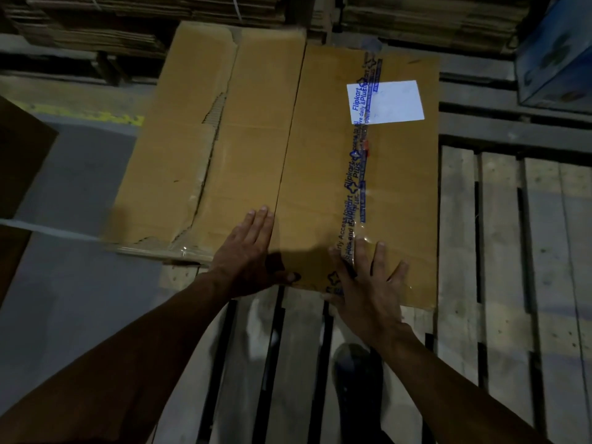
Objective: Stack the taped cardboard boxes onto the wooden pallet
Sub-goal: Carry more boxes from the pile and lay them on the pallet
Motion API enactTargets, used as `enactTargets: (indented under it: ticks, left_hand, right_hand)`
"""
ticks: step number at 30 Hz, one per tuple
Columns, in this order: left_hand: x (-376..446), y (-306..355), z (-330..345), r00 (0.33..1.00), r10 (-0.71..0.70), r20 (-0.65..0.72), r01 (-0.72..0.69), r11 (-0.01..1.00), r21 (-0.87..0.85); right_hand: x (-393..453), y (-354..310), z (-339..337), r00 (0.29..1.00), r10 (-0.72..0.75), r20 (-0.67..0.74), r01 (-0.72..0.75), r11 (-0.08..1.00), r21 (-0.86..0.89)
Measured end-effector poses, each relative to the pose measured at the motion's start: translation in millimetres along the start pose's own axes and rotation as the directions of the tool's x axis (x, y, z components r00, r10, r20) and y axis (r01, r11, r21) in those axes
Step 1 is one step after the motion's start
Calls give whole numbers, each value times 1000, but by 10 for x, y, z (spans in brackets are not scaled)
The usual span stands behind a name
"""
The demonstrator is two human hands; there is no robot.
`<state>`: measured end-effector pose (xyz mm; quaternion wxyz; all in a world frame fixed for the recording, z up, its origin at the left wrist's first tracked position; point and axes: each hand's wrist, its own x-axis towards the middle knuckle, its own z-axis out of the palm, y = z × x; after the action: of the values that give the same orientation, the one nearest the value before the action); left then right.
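Two brown cardboard boxes sit side by side on the wooden pallet (499,251). The right box (378,187) carries printed blue tape and a white label. The left box (205,149) has a torn top layer and clear tape along its near edge. My left hand (253,254) lies flat with straight fingers on top, at the seam between the two boxes near their front edge. My right hand (368,283) presses flat with spread fingers on the right box's near edge, over the tape.
Pale pallet slats with dark gaps run to the right and below the boxes. My shoe (358,373) stands on the slats. Grey floor with a yellow line lies left. Stacks of flat cardboard (128,24) line the back; a blue box (557,52) sits far right.
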<state>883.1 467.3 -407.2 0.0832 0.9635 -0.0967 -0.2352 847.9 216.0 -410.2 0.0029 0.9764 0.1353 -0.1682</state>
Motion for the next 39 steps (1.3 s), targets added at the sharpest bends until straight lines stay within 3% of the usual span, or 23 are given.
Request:
enactTargets:
  ticks: [7,17,25,33,39]
  left_hand:
    - [5,-35,-92,993,64,99,-75,990,117]
    - [-42,-67,26,988,126,-84,-111,980,166]
    - [-55,-37,-13,997,79,-25,-73,979,191]
    - [-121,128,-74,999,-41,2,40,990,133]
    - [-582,513,-260,976,-159,146,155,987,34]
  right_hand:
    - [77,-2,-38,1000,11,-17,-11,1000,-13]
    - [206,60,-66,999,11,-45,-14,998,-57]
    - [197,71,-106,1000,-5,12,5,1000,-13]
    - [180,102,-265,985,-53,165,49,998,26]
    - [-194,53,-577,974,-12,227,-43,971,237]
